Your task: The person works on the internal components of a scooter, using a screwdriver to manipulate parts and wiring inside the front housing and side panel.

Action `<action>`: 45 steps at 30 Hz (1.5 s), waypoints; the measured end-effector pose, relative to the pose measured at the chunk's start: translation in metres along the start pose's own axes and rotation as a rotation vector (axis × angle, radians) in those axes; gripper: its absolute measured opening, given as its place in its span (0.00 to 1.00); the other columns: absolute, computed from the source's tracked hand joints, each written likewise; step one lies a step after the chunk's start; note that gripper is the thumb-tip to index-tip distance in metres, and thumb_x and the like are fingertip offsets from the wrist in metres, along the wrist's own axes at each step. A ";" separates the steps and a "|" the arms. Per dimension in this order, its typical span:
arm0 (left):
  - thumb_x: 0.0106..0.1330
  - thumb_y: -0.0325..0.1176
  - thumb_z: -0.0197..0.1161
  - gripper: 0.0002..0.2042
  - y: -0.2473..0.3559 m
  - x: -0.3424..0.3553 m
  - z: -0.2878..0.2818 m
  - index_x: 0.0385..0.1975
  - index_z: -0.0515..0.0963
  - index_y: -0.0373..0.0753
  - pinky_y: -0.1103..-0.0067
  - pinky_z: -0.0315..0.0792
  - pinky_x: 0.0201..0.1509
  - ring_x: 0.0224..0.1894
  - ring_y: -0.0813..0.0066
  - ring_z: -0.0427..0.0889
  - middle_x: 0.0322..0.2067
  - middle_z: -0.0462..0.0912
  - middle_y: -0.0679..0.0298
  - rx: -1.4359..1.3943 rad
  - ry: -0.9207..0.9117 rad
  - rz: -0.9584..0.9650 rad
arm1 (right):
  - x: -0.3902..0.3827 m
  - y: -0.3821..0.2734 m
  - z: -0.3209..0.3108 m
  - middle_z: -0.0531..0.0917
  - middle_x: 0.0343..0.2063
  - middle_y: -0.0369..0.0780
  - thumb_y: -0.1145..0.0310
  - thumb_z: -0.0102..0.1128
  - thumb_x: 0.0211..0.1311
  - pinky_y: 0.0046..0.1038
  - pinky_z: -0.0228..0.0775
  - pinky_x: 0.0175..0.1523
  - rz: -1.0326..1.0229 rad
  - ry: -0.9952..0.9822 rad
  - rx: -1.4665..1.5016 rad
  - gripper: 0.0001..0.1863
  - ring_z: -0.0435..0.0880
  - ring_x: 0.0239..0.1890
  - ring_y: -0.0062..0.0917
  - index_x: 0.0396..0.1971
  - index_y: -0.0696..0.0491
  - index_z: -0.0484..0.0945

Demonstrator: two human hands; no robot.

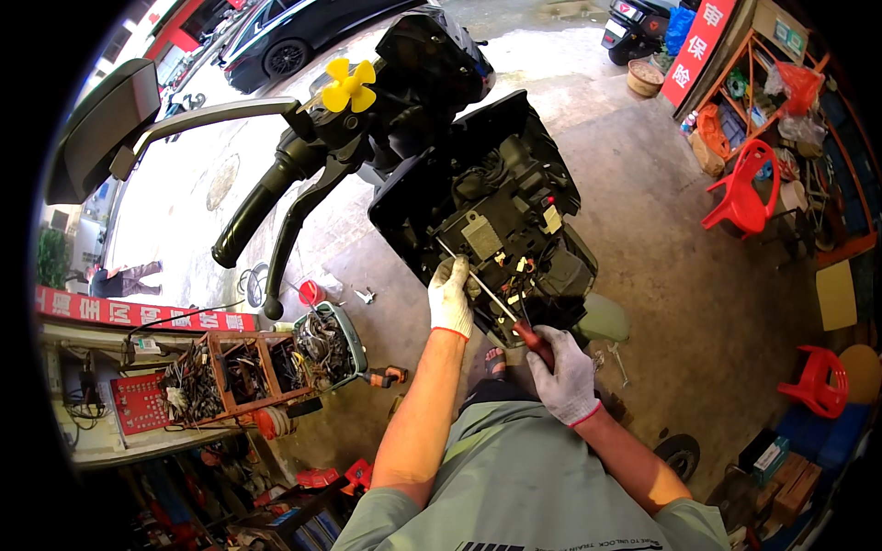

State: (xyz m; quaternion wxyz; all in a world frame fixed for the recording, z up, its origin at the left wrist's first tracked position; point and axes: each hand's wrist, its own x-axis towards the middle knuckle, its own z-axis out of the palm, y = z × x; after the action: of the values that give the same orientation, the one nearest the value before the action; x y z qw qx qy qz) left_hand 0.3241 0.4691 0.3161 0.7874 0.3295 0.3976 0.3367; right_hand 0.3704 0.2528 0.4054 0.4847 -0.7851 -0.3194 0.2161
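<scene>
A dark scooter handlebar (pixel 253 217) with a black grip, lever, mirror (pixel 96 133) and yellow pinwheel (pixel 349 86) stands before me. Beside it is an opened black housing (pixel 551 188) with wiring, connectors and a grey metal plate (pixel 480 237). My left hand (pixel 449 296), in a white glove, pinches the long thin shaft of a screwdriver against the housing's lower left. My right hand (pixel 562 378), gloved too, grips its red handle (pixel 533 338). The shaft slants up-left into the housing; where exactly its tip rests is hard to tell.
Left are a tool rack (pixel 262 376), tub of parts (pixel 333 340) and cordless drill (pixel 384 376). Right are red chairs (pixel 740 188) and cluttered shelving (pixel 772 83). A tire (pixel 678 456) lies lower right. Outside stand a car (pixel 280 41) and another person (pixel 124 280).
</scene>
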 end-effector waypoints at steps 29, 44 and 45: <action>0.71 0.34 0.61 0.07 0.003 -0.001 0.003 0.40 0.74 0.38 0.84 0.64 0.25 0.21 0.82 0.68 0.25 0.74 0.70 0.060 0.004 0.023 | 0.001 0.004 0.000 0.78 0.42 0.45 0.78 0.63 0.56 0.31 0.72 0.52 0.001 -0.033 0.005 0.22 0.80 0.43 0.34 0.53 0.59 0.73; 0.71 0.34 0.61 0.09 -0.005 0.005 -0.003 0.44 0.77 0.36 0.84 0.69 0.31 0.27 0.82 0.74 0.30 0.79 0.70 0.031 -0.023 0.049 | 0.010 -0.001 -0.003 0.82 0.41 0.46 0.83 0.53 0.64 0.27 0.81 0.42 0.491 -0.118 0.777 0.17 0.85 0.35 0.25 0.53 0.67 0.69; 0.71 0.33 0.61 0.10 -0.006 0.005 -0.005 0.46 0.78 0.35 0.84 0.71 0.34 0.30 0.82 0.76 0.33 0.81 0.70 0.026 -0.028 0.046 | 0.011 0.000 -0.003 0.82 0.41 0.46 0.83 0.53 0.64 0.27 0.81 0.42 0.485 -0.134 0.752 0.17 0.85 0.35 0.25 0.53 0.67 0.69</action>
State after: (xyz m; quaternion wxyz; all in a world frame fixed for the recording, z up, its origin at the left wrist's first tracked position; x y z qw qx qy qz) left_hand 0.3239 0.4715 0.3073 0.7805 0.3534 0.3834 0.3448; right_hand 0.3798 0.2584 0.4066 0.6500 -0.5909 -0.0562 0.4746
